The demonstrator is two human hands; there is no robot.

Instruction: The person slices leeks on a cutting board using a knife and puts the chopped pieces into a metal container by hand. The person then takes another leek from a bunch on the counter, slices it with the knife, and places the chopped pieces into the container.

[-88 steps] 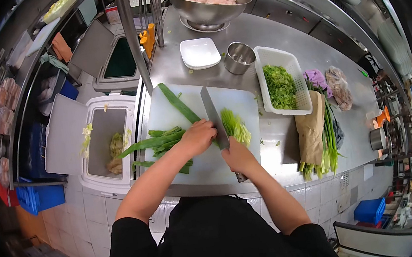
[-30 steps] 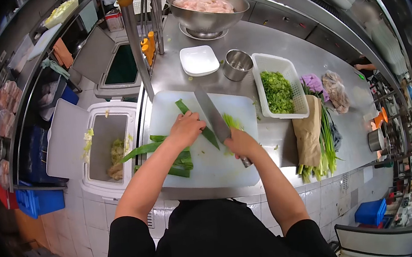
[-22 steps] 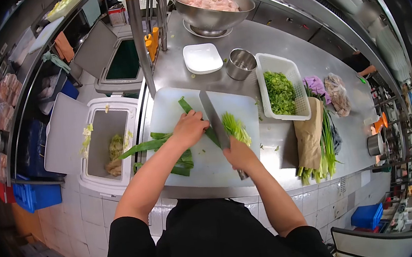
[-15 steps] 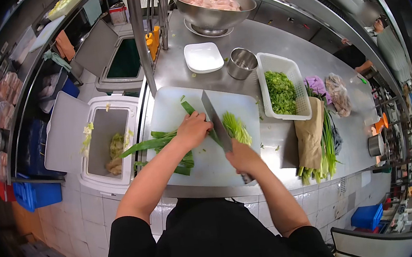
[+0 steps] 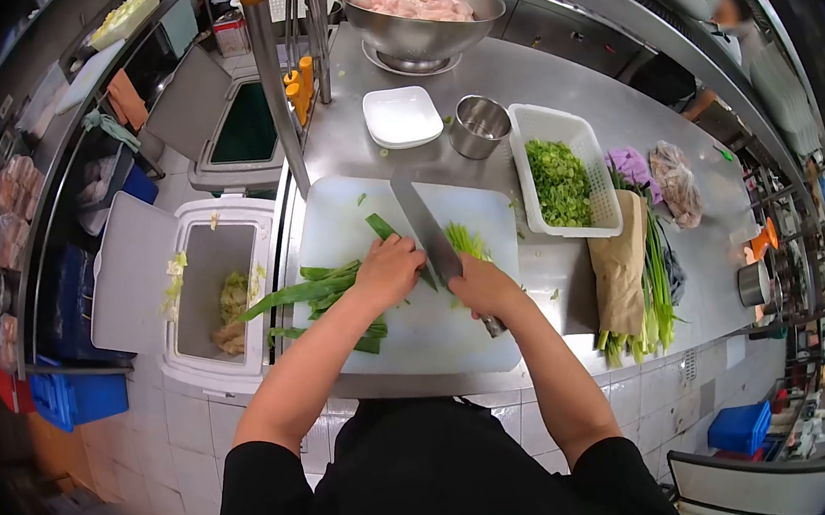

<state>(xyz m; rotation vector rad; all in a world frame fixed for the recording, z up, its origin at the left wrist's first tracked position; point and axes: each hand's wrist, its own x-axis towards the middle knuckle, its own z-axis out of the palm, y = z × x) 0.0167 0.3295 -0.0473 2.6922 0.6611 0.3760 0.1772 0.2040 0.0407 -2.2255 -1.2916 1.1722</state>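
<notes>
On the white cutting board (image 5: pixel 422 349), my left hand (image 5: pixel 391 270) is closed over a green leek-like leaf (image 5: pixel 381 226), its fingers pressing the leaf down. My right hand (image 5: pixel 484 285) grips the handle of a large kitchen knife (image 5: pixel 426 221), whose blade slants up and left close beside the left fingertips. Thin green shreds (image 5: pixel 468 240) lie right of the blade, partly covered by the knife and right hand. More broad green leaves (image 5: pixel 307 291) lie under and left of my left forearm, some hanging past the board's left edge.
Beyond the board stand white square dishes (image 5: pixel 403 118), a metal cup (image 5: pixel 479 127) and a steel bowl of pale meat (image 5: pixel 422 17). A white basket of chopped greens (image 5: pixel 613 211) and paper-wrapped green stalks (image 5: pixel 622 276) are at right. An open bin (image 5: pixel 189 216) adjoins the counter at left.
The knife and my right hand have shifted slightly up and left, and the blade now covers more of the shreds. My left hand stays on the leaf, nearly in place.
</notes>
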